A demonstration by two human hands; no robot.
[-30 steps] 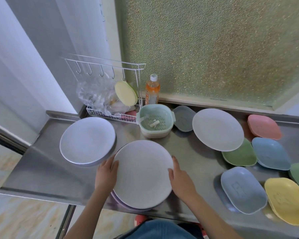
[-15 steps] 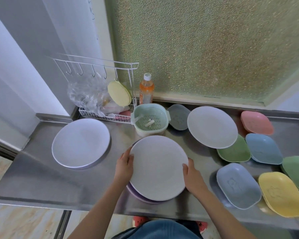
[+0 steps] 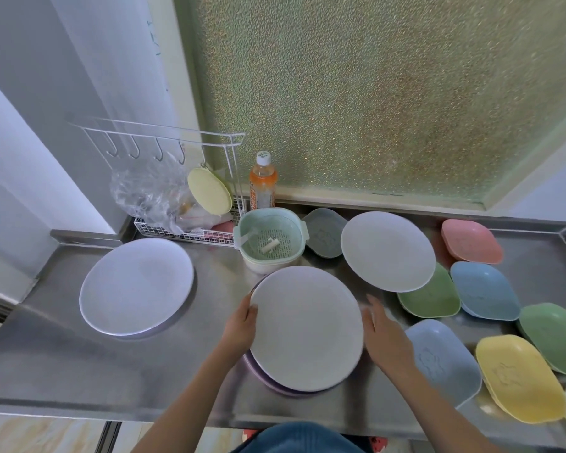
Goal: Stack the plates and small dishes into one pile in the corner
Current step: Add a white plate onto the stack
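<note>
A white round plate (image 3: 304, 328) lies on top of a purple plate (image 3: 265, 384) near the front edge of the steel counter (image 3: 62, 364). My left hand (image 3: 239, 325) grips the white plate's left rim, thumb on top. My right hand (image 3: 386, 341) is at the right rim with straight fingers; I cannot tell whether it touches. A pale lilac plate (image 3: 136, 287) lies to the left. Another white plate (image 3: 388, 250) lies at the back right, overlapping a green dish (image 3: 428, 297). Small dishes lie around: grey (image 3: 324, 237), pink (image 3: 471, 240), blue (image 3: 484, 289), green (image 3: 556, 338), blue-grey (image 3: 441, 358), yellow (image 3: 520, 377).
A mint strainer bowl (image 3: 270, 243) stands just behind the held plate. Behind it are an orange bottle (image 3: 263, 184) and a white wire rack (image 3: 183, 230) with hooks, a plastic bag and a yellow lid (image 3: 209, 191). A frosted window backs the counter.
The white plate and the purple one under it have slid to the right, away from the lilac plate. My right hand's fingers have straightened beside the rim.
</note>
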